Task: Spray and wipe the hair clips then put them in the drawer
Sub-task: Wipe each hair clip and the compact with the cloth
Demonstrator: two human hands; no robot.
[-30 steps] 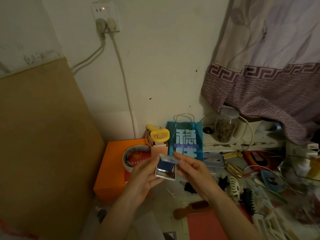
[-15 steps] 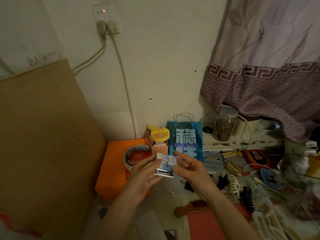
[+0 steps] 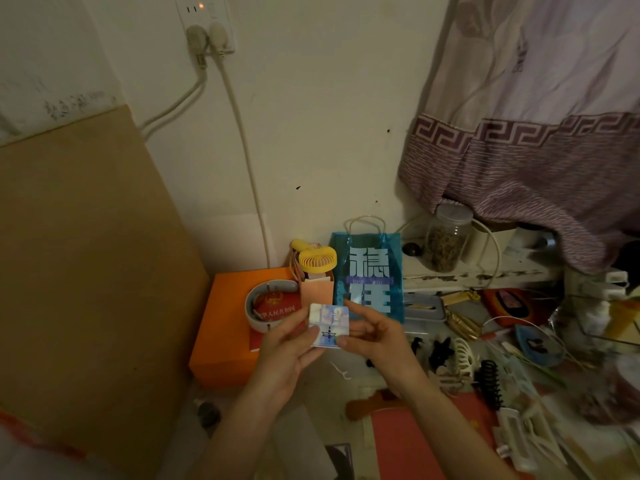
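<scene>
Both hands hold a small square box with a pale blue picture lid, raised above the table in front of the blue bag. My left hand grips its left side, thumb on the front. My right hand pinches its right edge between thumb and fingers. Hair clips lie on the table to the right of my right hand: black claw clips, a white claw clip and a long black toothed clip. No spray bottle or drawer shows clearly.
An orange box stands at the left with a white bowl on it. Behind are a yellow fan, a blue bag, a glass jar and a metal tin. Clutter fills the right; a curtain hangs above.
A second ago the small box was open with its lid lifted by my right hand. Now the lid is down and the box is tilted up so that its picture faces me.
</scene>
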